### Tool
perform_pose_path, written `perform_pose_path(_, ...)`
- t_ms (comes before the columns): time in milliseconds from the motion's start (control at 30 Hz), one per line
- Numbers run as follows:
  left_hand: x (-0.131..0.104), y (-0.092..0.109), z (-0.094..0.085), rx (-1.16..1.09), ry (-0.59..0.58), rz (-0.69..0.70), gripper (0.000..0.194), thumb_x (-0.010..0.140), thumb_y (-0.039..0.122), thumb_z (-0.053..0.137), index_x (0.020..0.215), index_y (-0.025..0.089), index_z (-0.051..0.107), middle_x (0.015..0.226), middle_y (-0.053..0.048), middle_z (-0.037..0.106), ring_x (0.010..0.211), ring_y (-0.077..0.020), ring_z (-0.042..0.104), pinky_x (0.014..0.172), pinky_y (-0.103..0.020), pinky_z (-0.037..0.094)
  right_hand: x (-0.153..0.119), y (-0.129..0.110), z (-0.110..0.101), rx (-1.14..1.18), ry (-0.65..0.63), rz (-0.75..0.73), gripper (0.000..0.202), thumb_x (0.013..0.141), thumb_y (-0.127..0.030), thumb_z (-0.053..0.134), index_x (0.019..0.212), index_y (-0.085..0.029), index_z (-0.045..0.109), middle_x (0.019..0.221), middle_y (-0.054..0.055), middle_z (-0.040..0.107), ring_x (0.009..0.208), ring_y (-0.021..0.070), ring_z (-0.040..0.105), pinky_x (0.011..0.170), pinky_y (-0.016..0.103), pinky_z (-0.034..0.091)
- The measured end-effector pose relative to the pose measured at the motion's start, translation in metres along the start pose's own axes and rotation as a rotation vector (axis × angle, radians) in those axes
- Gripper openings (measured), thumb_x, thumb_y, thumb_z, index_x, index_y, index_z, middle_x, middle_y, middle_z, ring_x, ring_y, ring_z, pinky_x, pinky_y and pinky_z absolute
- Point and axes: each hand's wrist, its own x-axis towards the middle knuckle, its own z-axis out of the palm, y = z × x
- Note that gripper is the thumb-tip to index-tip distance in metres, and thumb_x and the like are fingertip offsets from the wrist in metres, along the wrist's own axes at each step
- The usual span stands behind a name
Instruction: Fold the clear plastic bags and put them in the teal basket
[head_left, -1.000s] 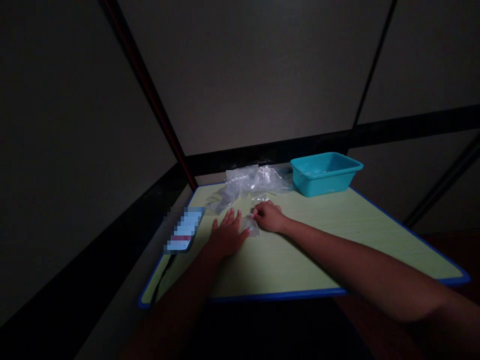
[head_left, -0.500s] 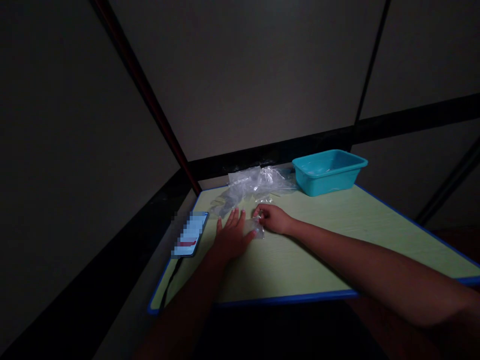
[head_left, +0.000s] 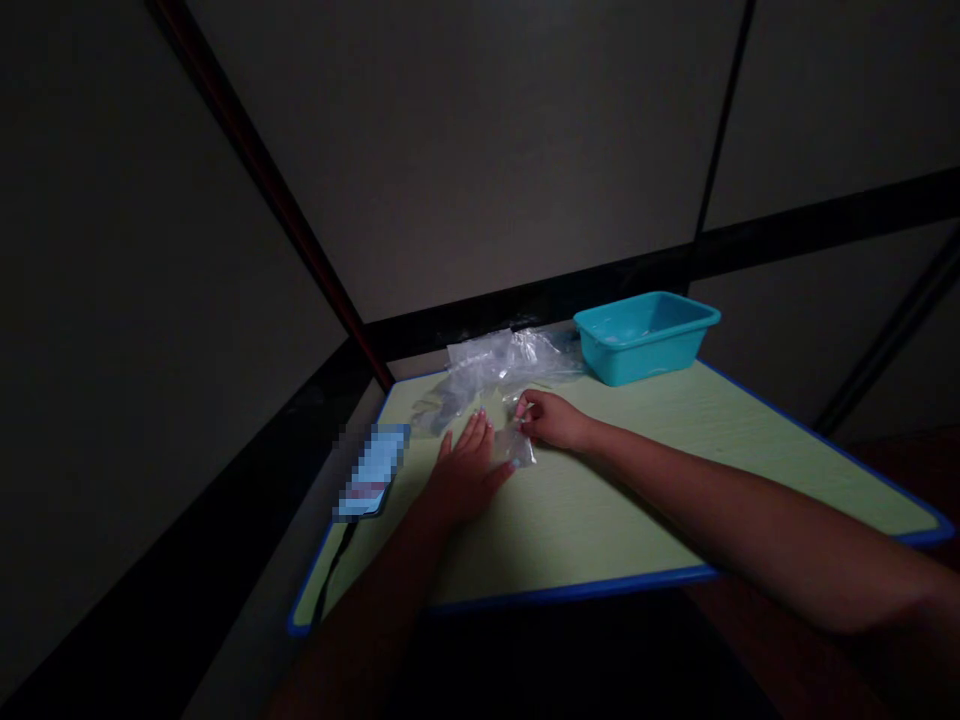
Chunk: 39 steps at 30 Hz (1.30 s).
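A small clear plastic bag (head_left: 516, 446) lies on the pale green table between my hands. My left hand (head_left: 466, 470) rests palm down with its fingers spread, the thumb on the bag's lower edge. At the bag's upper right edge, the thumb and index finger of my right hand (head_left: 550, 418) are pinched together on the plastic. Behind both hands, a loose pile of clear plastic bags (head_left: 499, 365) spreads over the back of the table.
A turquoise plastic basin (head_left: 645, 350) stands at the back right, beside the pile. Near the left edge lies a phone (head_left: 375, 470) with a lit screen and a dark strap (head_left: 330, 570). Blue edging (head_left: 577, 590) borders the table; walls rise behind and left.
The view has shifted slightly. My right hand has moved a little up and away at the bag's edge, and my left hand's fingers are a bit closer together.
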Motion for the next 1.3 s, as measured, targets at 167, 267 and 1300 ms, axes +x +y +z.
perform_pose_path(167,-0.003,0.003,0.001,-0.021,-0.083,0.049,0.075,0.09,0.057,0.027,0.144,0.004,0.02,0.152,-0.019,0.004,0.141,-0.0263,0.001,0.109,-0.056,0.012,-0.001,-0.001,0.0,0.111,0.009,-0.001,0.026,0.062,-0.003,0.055,0.08,-0.02,0.045,0.045,-0.01,0.049,0.04,0.0093,0.046,0.042,0.018,0.032)
perform_pose_path(267,-0.004,0.008,0.002,-0.014,-0.097,0.057,0.082,0.088,0.062,0.026,0.144,0.002,0.017,0.151,-0.021,0.001,0.141,-0.0276,-0.002,0.109,-0.057,0.009,-0.001,-0.002,-0.001,0.192,0.011,0.007,0.025,0.062,-0.005,0.055,0.079,-0.02,0.045,0.045,-0.009,0.049,0.039,0.0092,0.045,0.041,0.019,0.032)
perform_pose_path(1300,-0.003,0.003,0.001,-0.128,-0.189,0.039,0.083,0.085,0.062,0.033,0.147,0.011,0.012,0.153,-0.016,0.003,0.141,-0.0253,0.003,0.111,-0.052,0.012,-0.015,-0.01,-0.034,-0.679,-0.459,-0.314,0.063,0.07,-0.003,0.054,0.123,-0.038,0.056,0.149,0.001,0.03,0.139,0.0297,0.014,0.103,0.064,0.006)
